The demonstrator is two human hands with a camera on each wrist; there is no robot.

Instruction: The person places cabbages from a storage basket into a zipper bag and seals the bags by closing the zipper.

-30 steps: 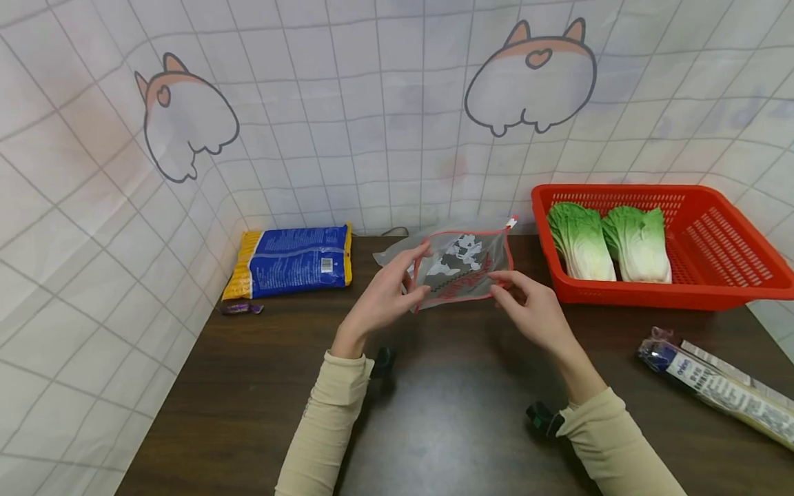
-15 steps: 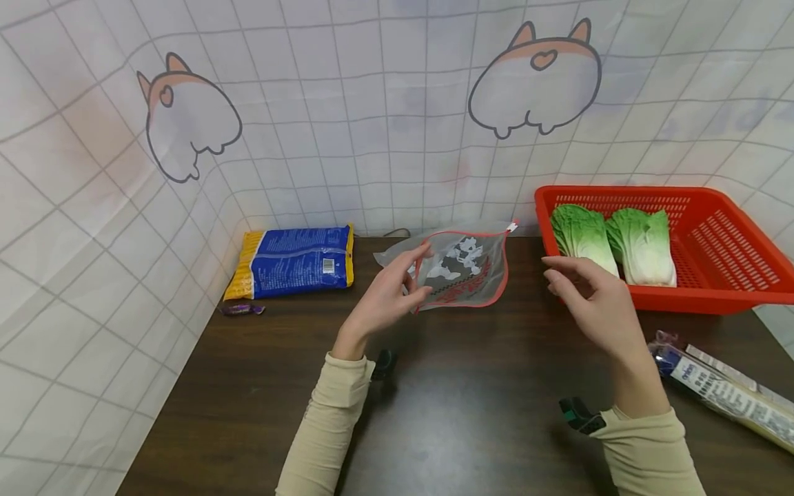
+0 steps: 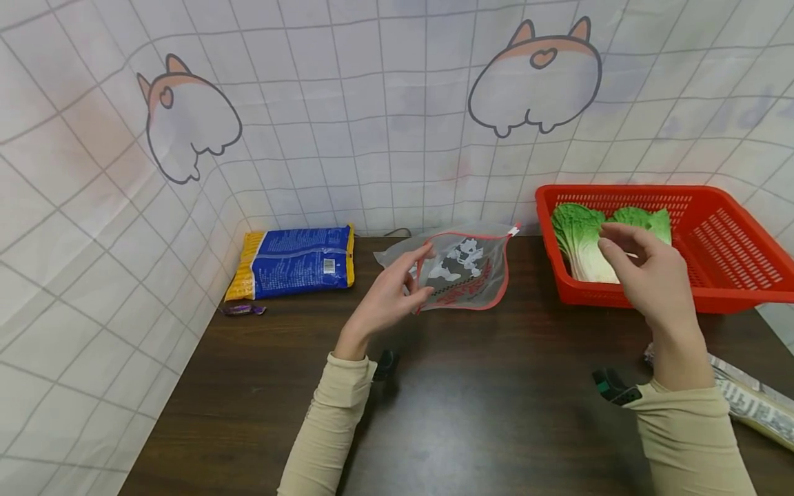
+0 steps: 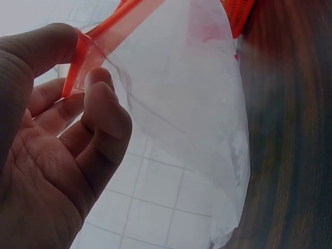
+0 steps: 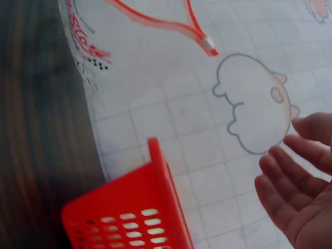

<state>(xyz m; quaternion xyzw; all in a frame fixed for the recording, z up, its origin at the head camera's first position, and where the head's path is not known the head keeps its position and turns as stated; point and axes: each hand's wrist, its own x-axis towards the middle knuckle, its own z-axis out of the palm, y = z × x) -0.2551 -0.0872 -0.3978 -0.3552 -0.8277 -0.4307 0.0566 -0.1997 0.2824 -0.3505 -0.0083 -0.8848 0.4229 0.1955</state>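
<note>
A clear zipper bag (image 3: 462, 265) with a red zip edge and a printed pattern stands at the back middle, its mouth spread wide. My left hand (image 3: 387, 293) pinches the left end of that red edge; the left wrist view shows the red strip (image 4: 80, 59) between thumb and fingers. Over the front of a red basket (image 3: 579, 293) hovers my right hand (image 3: 660, 275), fingers loosely bent and holding nothing. Inside the basket lie two Chinese cabbages, the left one (image 3: 586, 251) mostly visible, the right one (image 3: 642, 219) partly covered by my hand.
A blue and yellow packet (image 3: 298, 260) lies at the back left, with a small purple wrapped item (image 3: 243, 310) before it. On the right, a long printed package (image 3: 753, 396) is partly hidden by my right arm. A patterned sheet (image 3: 347, 103) hangs behind the table.
My right hand has let go of the bag's right side and moved right, over the basket. The bag's red edge now bows out in a curve. My left hand keeps its place.
</note>
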